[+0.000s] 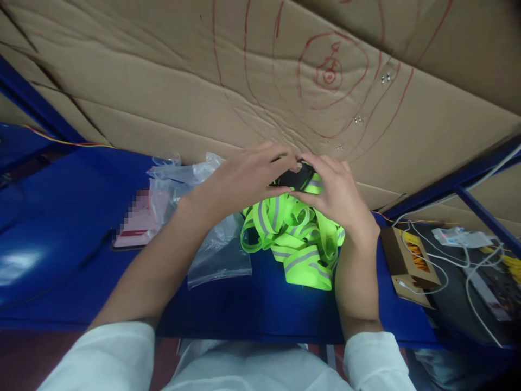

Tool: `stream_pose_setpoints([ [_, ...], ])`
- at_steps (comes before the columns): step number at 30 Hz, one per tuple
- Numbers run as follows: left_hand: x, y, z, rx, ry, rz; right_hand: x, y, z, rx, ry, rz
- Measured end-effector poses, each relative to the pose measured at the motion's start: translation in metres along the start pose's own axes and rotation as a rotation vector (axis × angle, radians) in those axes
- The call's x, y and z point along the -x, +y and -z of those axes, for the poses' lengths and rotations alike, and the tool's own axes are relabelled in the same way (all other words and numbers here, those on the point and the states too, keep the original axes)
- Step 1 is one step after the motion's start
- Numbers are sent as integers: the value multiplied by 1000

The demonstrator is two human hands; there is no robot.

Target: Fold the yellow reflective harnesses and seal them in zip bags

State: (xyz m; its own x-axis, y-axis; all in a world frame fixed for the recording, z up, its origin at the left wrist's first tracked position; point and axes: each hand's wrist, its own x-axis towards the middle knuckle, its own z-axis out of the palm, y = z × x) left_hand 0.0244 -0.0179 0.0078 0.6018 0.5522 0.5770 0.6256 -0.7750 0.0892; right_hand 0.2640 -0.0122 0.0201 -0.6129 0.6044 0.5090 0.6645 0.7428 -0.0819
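My left hand (260,171) and my right hand (336,190) meet above the middle of the table, with fingers closed on a small black piece (299,176). It looks like a plastic buckle, though the fingers cover much of it. Beneath it lies a loose heap of neon-yellow strap (307,266) with a grey reflective stripe, and some of the strap reaches up to the black piece. Under my left forearm is a crumpled clear plastic bag (220,269).
On the blue table (73,217), a flat pinkish object (138,222) sits to the left, partly blurred. Cardboard (163,70) with red drawn rings stands behind. At right are an open cardboard box (407,260), white cables (480,315) and a white power strip (462,237).
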Motion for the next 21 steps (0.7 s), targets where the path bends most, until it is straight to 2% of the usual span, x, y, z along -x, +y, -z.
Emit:
stream_pose_setpoints([
  [5,1,-3,-2,-104,18,-2,1,0,-2,-63,-2,25],
  [9,2,-5,-3,-60,44,-3,0,1,1,-83,-16,22],
  [15,1,-7,-3,55,-1,39,0,9,9,-156,-1,4],
  [21,5,-28,0,116,9,16,2,19,10,-144,34,-86],
])
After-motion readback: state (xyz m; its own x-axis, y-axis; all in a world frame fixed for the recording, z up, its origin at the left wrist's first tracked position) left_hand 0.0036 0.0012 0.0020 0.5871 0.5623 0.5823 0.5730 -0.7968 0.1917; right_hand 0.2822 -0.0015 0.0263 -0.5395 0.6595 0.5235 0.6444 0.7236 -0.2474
